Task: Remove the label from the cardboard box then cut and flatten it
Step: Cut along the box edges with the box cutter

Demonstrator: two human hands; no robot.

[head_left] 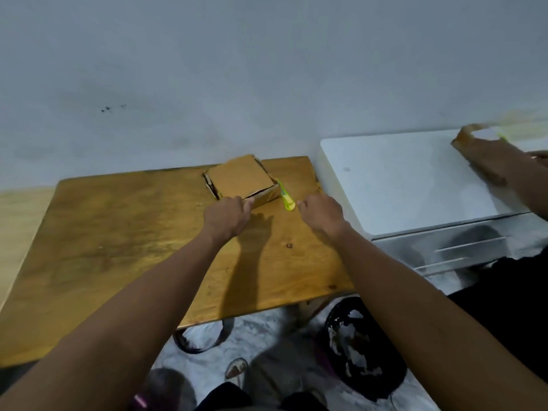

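Observation:
A brown cardboard box (240, 177) lies at the far edge of the wooden table (118, 232), its flaps partly loose at the left and near sides. My left hand (226, 216) grips the box's near corner, thumb against the front edge. A yellow-green cutter (285, 197) lies on the table along the box's right side. My right hand (321, 213) hovers just right of the cutter's near end, fingers loosely curled and fingertips almost at the handle. No label shows on the box's top face.
A white drawer unit (400, 179) stands against the table's right side. Another person's arm (510, 170) holds a second box (471, 137) on it. Under the table stands a black bin (364, 348) with paper scraps. A grey wall rises behind.

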